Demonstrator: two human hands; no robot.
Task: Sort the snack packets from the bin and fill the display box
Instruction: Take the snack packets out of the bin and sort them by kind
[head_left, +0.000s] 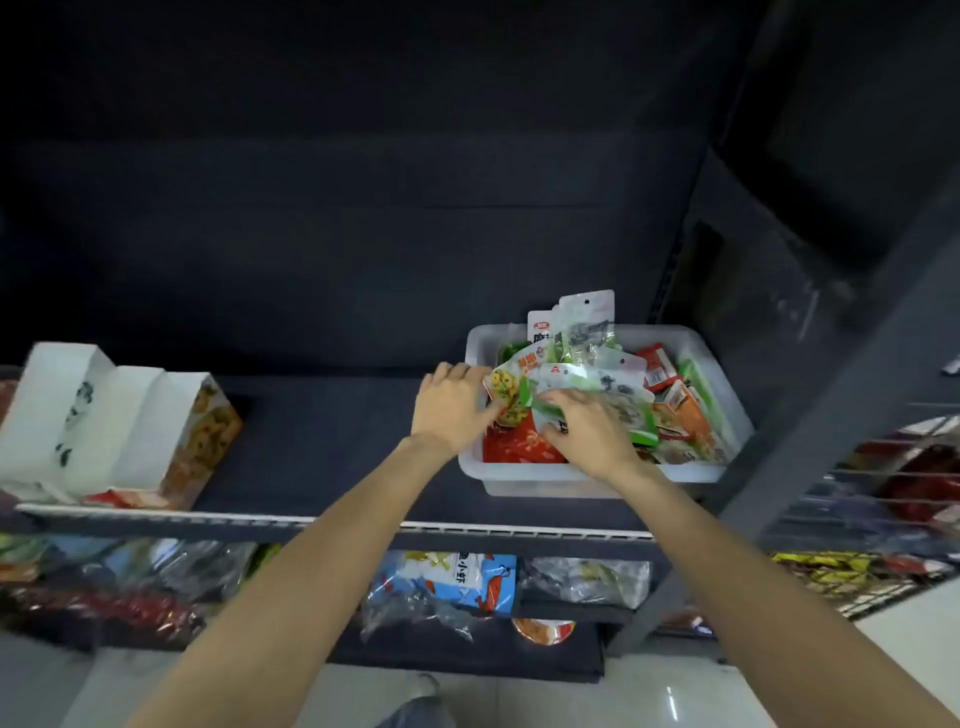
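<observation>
1. A white plastic bin (719, 364) sits on a dark shelf (322, 447), toward its right end, heaped with snack packets (680, 410) in red, orange, green and white.
2. Both hands reach into the near left part of the bin from below.
3. The left hand (451, 410) lies at the bin's left rim, its fingers (470, 372) curled round the edge of a yellow-and-green packet (508, 392) that stands up out of the pile.
4. The right hand (589, 434) is just beside it, palm down over the heap, its fingers (550, 402) bent onto a green-and-clear packet (621, 402); whether they actually grip it or only press on it I cannot tell (the fingertips are blurred into the wrappers).
5. Two taller packets (584, 325), white and clear with hang holes, stick up at the back of the bin.
6. A red packet (514, 447) lies flat at the bin's near left corner, partly under both hands.
7. The display box (104, 415), white inside with printed orange and green sides and a stepped cut-out top, stands at the shelf's left end, well apart from the bin.
8. Below the shelf's white edge strip (208, 517), a lower shelf holds bagged goods, among them a blue-and-white bag (467, 579).
9. A wire rack (883, 499) with more packets stands to the right.
</observation>
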